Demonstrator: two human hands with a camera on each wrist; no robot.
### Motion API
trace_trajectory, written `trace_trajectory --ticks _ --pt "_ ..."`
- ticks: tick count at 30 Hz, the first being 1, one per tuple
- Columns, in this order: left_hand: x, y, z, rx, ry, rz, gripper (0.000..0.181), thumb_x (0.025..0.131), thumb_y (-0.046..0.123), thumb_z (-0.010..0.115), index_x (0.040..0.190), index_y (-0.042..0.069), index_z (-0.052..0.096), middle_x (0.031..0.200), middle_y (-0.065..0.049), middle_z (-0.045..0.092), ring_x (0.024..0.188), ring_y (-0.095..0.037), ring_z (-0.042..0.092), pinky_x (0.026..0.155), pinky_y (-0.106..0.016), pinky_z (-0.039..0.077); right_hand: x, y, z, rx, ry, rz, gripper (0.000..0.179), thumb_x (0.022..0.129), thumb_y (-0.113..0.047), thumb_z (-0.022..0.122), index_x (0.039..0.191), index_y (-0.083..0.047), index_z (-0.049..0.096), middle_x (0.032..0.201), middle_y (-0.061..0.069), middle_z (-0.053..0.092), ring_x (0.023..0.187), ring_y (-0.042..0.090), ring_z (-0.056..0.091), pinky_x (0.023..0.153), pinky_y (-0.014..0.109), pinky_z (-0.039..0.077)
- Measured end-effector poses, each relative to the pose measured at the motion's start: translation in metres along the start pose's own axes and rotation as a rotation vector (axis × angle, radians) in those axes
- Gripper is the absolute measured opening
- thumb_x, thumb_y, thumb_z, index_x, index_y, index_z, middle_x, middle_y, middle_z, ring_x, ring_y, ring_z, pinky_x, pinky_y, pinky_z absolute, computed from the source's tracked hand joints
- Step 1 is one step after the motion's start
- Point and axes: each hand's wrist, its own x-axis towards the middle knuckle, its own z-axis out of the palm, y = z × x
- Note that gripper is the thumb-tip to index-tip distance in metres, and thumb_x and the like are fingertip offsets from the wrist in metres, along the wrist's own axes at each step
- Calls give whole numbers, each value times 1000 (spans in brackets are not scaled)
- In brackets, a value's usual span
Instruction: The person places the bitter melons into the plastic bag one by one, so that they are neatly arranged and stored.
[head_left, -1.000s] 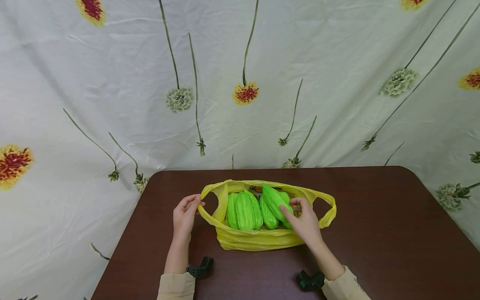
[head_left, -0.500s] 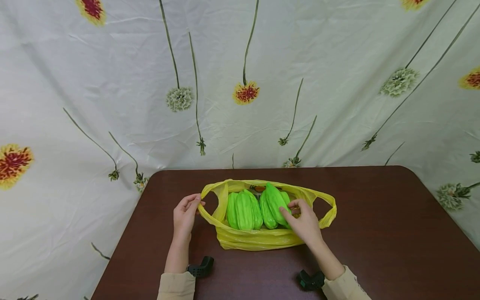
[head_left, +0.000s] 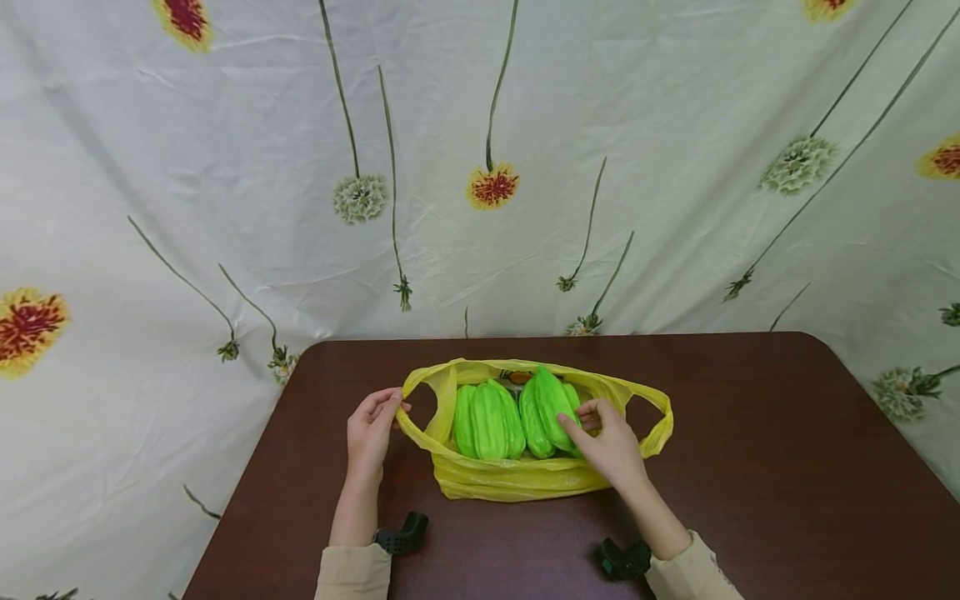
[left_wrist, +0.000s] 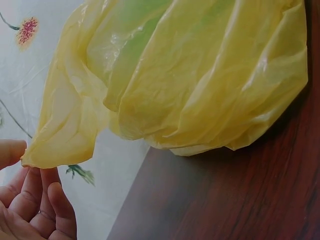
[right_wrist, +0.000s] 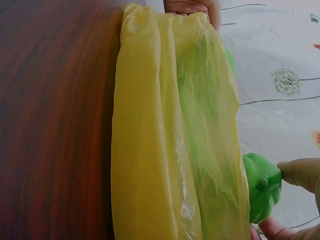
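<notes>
A yellow plastic bag (head_left: 517, 482) lies on the table with its mouth spread open. Several ridged green fruits (head_left: 491, 421) fill it side by side. My left hand (head_left: 371, 429) pinches the bag's left handle between thumb and fingertips; in the left wrist view the handle (left_wrist: 65, 135) is stretched toward that hand (left_wrist: 37, 205). Over the bag's right side, my right hand (head_left: 611, 442) holds a ridged green fruit (head_left: 553, 404) that lies on top of others. The right wrist view shows thumb and fingers around this fruit (right_wrist: 261, 192), its stubby stem end facing the camera.
The dark brown table (head_left: 765, 450) extends to both sides of the bag. A small brownish thing (head_left: 517, 377) shows at the back inside the bag. Behind the table hangs a white flowered cloth (head_left: 450, 250). The bag's right handle (head_left: 660, 425) stands as a loop beside my right hand.
The fruit in my right hand has swung from a slanted to a more upright lie, its far end shifting right. My left hand keeps its place on the handle.
</notes>
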Motion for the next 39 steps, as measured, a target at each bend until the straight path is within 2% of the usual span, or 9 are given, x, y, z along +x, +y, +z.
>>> trace_trajectory --ticks 8,15,22,26,31,35,39 --pt "-1 2 1 -1 -1 7 29 94 25 59 109 1 65 78 2 67 76 -9 59 68 -27 47 -1 0 0 29 6 -8 51 86 -52 61 112 -9 59 108 7 62 95 23 60 77 43 47" --pt "-2 3 1 2 -7 13 29 94 25 58 109 1 65 80 0 67 77 -9 59 69 -28 47 0 0 -1 47 4 -6 41 85 -43 66 109 -11 60 106 4 62 93 21 60 75 40 47" --pt "0 2 1 -14 -16 -12 30 94 24 58 114 2 63 82 1 67 79 -11 60 69 -24 46 -1 -2 -3 35 -16 -5 45 85 -46 66 110 -9 60 105 4 62 93 21 60 74 40 48" --pt "0 2 2 -28 -11 1 30 94 23 58 115 3 62 85 0 67 80 -10 59 68 -24 47 -1 -2 -3 38 -23 -5 47 85 -48 65 112 -9 59 107 5 61 95 22 60 75 41 48" --pt "-5 3 5 -19 -7 21 32 93 26 60 119 7 59 90 6 64 85 -12 58 72 -26 47 -1 -4 -4 49 -24 -34 50 86 -49 63 115 -8 58 112 7 61 98 24 60 79 42 48" --pt "-9 4 6 8 1 25 39 92 30 62 123 8 57 101 2 60 88 -16 57 75 -26 47 -2 -3 -2 57 -20 -67 50 87 -48 62 117 -8 57 113 8 60 100 24 60 80 42 49" --pt "-12 6 5 37 7 35 40 91 30 63 123 7 57 107 -3 57 83 -10 56 74 -27 48 -2 0 -1 68 -26 -90 51 88 -48 60 120 -9 56 117 9 60 103 25 60 82 42 49"
